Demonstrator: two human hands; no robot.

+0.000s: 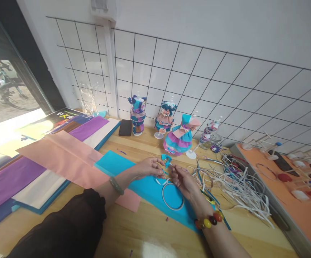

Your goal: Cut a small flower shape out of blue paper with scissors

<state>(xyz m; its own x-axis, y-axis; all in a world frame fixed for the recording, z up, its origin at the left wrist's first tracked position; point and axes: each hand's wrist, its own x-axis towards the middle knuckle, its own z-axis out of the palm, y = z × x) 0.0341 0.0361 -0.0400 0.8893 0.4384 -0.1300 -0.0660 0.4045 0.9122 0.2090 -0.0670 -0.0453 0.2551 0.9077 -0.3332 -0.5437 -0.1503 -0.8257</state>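
Over the blue paper sheet [148, 182], both hands are raised close together. A small, crumpled blue paper piece [166, 159], bow-like in shape, is between them. My right hand [184, 181] is closed in a pinch at the lower right end of that piece. My left hand [151, 167] is closed, thumb and fingers curled together beside a thin blue strip and a white ribbon [161, 181]; what its fingertips hold is too small to make out. Below the hands lies a round metal-coloured ring [173, 208], on the blue sheet.
Small dress forms in ruffled paper, including one in a pink, blue and purple dress [179, 138], stand along the wall grid. A black phone [125, 128] lies beside them. Tangled ribbons [238, 182] spread at right, next to an orange tray [276, 190]. Pink paper [66, 157] overlaps sheets at left.
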